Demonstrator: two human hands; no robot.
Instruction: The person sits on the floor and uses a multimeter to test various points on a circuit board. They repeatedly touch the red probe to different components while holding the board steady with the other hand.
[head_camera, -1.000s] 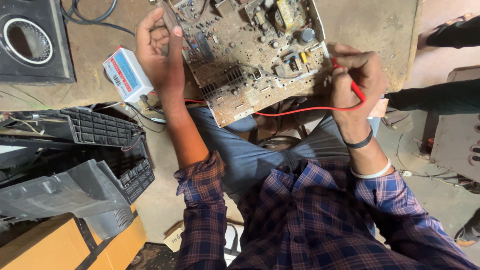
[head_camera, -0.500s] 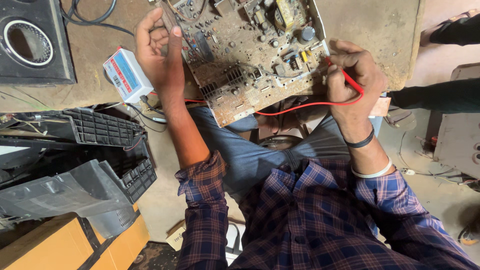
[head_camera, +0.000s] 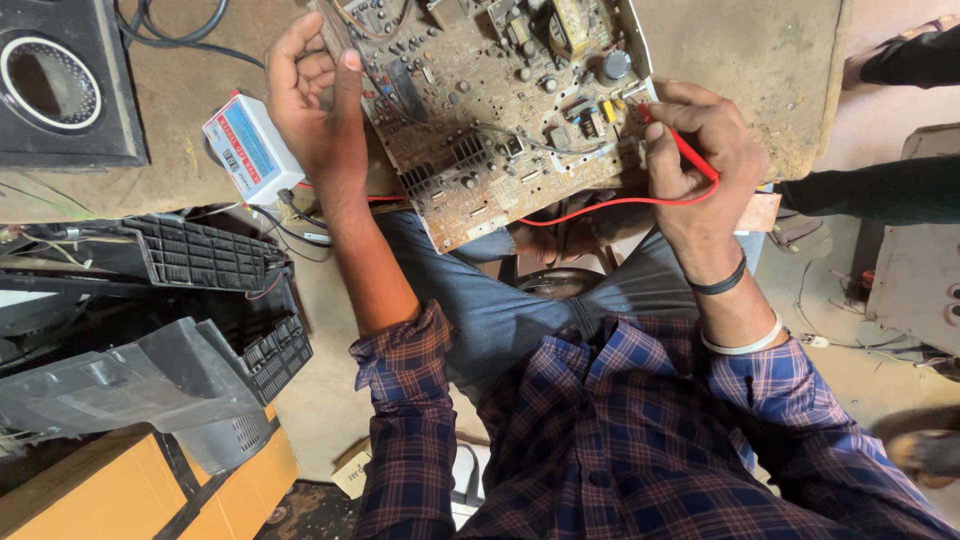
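Observation:
A dusty brown circuit board (head_camera: 500, 110) crowded with components lies tilted on the workbench edge, over my lap. My left hand (head_camera: 315, 95) grips the board's left edge, thumb up along it. My right hand (head_camera: 695, 145) pinches a red test probe (head_camera: 685, 150), its tip touching the board's right edge near a dark round capacitor (head_camera: 615, 66). The probe's red lead (head_camera: 610, 205) loops under the board toward a small white and blue multimeter (head_camera: 248, 148) lying to the left of my left hand.
A black speaker box (head_camera: 60, 85) sits at the far left of the bench (head_camera: 760, 60). Black and grey plastic casings (head_camera: 170, 320) pile up at the left over a yellow crate (head_camera: 120, 490). Another person's leg (head_camera: 880, 190) and a grey box (head_camera: 920, 260) are at the right.
My right hand has shifted the red probe slightly along the board's right edge. My left hand and the board stay as they were.

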